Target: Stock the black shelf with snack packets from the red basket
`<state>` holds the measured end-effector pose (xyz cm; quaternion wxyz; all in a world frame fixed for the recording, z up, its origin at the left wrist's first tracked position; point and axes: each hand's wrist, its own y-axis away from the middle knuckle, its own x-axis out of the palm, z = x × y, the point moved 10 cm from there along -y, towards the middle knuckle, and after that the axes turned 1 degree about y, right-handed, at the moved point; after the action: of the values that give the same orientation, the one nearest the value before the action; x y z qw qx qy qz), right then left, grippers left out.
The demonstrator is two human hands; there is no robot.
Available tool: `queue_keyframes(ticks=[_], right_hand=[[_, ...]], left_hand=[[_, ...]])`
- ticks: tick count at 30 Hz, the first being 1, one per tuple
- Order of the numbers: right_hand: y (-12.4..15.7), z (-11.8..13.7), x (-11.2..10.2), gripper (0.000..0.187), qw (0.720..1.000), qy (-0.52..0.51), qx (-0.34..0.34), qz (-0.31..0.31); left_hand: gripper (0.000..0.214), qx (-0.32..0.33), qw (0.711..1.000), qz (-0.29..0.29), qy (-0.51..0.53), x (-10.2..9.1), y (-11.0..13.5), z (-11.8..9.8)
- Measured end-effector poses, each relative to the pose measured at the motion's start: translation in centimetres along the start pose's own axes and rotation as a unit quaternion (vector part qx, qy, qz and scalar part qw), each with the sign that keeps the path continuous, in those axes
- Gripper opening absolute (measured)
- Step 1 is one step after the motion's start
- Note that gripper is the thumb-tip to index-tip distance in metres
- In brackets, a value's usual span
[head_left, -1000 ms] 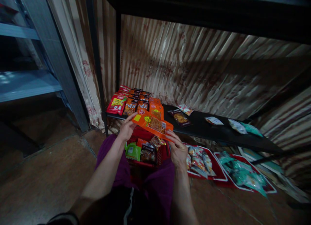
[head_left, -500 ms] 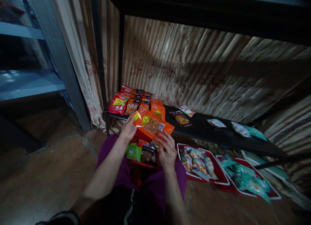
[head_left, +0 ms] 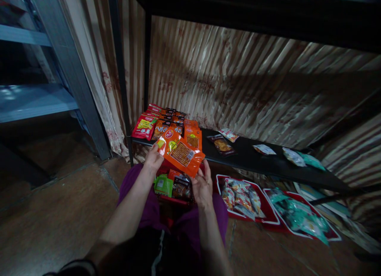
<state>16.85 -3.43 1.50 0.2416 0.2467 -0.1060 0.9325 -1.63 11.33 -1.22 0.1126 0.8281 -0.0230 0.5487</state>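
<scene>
black shelf point(head_left: 253, 161) | snack packets point(head_left: 166, 124) stacked at left end | floor point(head_left: 59, 212) | red trays point(head_left: 268, 213)

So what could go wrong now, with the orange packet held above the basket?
1. The left hand pinches the orange packet at one corner and the right hand meets only its lower edge, so it might slip into the red basket.
2. The stacked packets crowd the end of the black shelf; a nudge could push one off.

The orange packet point(head_left: 181, 153) carries a red round mark, a yellow patch and a brown gridded panel. The shelf point(head_left: 268, 161) is black, the wall point(head_left: 238, 81) striped beige and brown, the trousers point(head_left: 135, 196) purple.
</scene>
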Motion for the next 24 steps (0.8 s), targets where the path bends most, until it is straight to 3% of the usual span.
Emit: queue_keyframes(ticks=[4, 8, 16, 24], right_hand=[[-0.2, -0.1, -0.7, 0.056, 0.996, -0.081, 0.029, -0.036], [-0.5, -1.0, -1.5, 0.034, 0.995, -0.040, 0.060, -0.065], [-0.5, -2.8, -2.6, 0.032, 0.992, -0.018, 0.097, -0.075], [-1.0, -4.3, -4.2, 0.034, 0.992, -0.028, 0.081, -0.094]], left_hand=[[0.008, -0.012, 1.000, 0.003, -0.011, -0.3, 0.1, -0.3], [0.009, -0.024, 0.999, 0.004, -0.042, -0.5, 0.2, -0.3], [0.011, -0.020, 0.997, 0.003, -0.069, -0.5, -0.4, -0.8], [0.016, -0.044, 0.994, 0.064, -0.073, 2.4, 0.5, -0.3]])
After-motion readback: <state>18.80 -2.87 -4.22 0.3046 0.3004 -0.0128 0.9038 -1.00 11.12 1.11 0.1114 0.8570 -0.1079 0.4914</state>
